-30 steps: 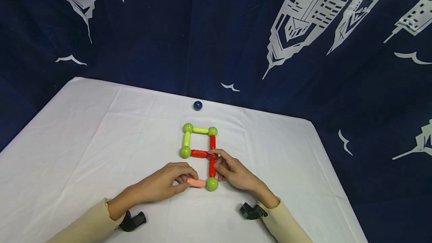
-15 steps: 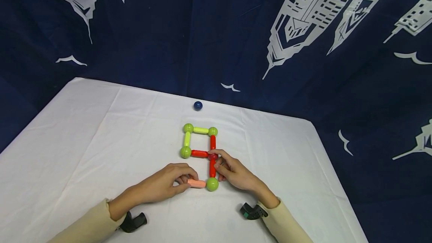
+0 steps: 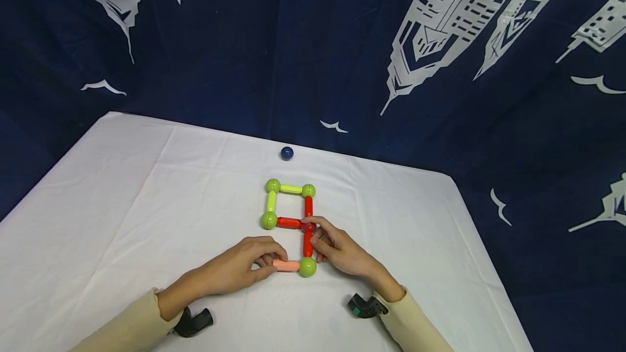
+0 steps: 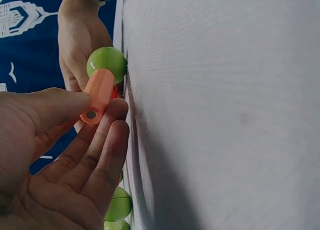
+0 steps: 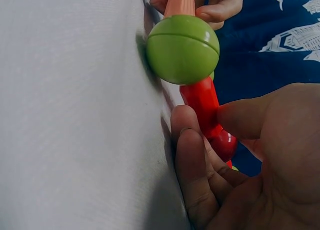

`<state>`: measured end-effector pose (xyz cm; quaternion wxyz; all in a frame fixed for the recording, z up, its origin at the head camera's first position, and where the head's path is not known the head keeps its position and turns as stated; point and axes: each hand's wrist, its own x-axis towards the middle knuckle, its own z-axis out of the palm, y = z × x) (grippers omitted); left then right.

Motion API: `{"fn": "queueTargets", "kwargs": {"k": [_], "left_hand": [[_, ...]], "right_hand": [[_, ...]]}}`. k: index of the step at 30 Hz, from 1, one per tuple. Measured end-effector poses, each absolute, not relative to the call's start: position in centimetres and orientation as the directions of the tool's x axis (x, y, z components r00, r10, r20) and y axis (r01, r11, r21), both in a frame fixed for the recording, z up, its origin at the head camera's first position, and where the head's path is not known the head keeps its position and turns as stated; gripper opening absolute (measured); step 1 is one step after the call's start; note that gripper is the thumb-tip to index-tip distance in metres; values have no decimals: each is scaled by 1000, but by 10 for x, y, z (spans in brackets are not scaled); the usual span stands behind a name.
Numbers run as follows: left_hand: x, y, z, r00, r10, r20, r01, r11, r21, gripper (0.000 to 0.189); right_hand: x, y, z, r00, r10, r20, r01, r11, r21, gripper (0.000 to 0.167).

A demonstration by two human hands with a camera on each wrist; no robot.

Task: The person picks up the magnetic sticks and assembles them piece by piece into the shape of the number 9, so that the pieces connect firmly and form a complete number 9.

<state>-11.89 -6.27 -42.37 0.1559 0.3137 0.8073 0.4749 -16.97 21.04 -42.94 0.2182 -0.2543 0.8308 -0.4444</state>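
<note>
In the head view, my left hand [image 3: 239, 266] pinches a peach-orange magnetic rod [image 3: 286, 265] between thumb and fingers. The rod's far end meets a green ball [image 3: 307, 266], and its near end with a grey metal tip faces the left wrist camera. My right hand [image 3: 344, 250] pinches an upright-running red rod [image 5: 201, 104] between thumb and fingers, its index finger reaching over the red ball [image 5: 224, 145]. That red rod joins the red ball to the green ball. Beyond it, red rods [image 3: 289, 222], yellow-green rods [image 3: 291, 189] and green balls [image 3: 269, 220] form a square lying on the table.
A dark blue ball [image 3: 287, 153] lies alone near the far edge of the white-covered table [image 3: 146, 189]. Behind the table hangs a navy cloth [image 3: 220, 58] printed with white buildings and birds. Each wrist wears a black camera mount [image 3: 193, 322].
The peach-orange rod in my left hand has shifted very slightly right, up against the green ball. My right hand and the rest of the structure stay as they were.
</note>
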Motion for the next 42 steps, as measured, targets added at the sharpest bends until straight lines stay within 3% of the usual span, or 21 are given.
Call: {"fn": "queueTargets", "kwargs": {"k": [6, 14, 25, 29, 37, 42], "left_hand": [[-119, -62, -423, -761, 648, 42, 351, 355, 866, 24], [-119, -63, -424, -751, 657, 76, 381, 337, 861, 23], [-120, -65, -424, -744, 664, 65, 397, 361, 844, 24], [-128, -78, -417, -771, 631, 85, 430, 418, 800, 25], [-188, -95, -391, -854, 483, 194, 458, 519, 722, 26], [-252, -81, -386, -892, 436, 121, 385, 589, 711, 35]], "right_hand": [[-169, 212, -424, -738, -658, -148, -252, 473, -844, 42], [-155, 209, -413, -665, -716, -211, -376, 566, -733, 22], [-141, 194, -414, -751, -632, -189, -403, 666, -628, 12], [-140, 192, -413, -757, -622, -200, -395, 680, -618, 11], [-142, 194, -411, -749, -629, -206, -400, 678, -617, 10], [-143, 192, -414, -745, -636, -204, -407, 675, -616, 9]]}}
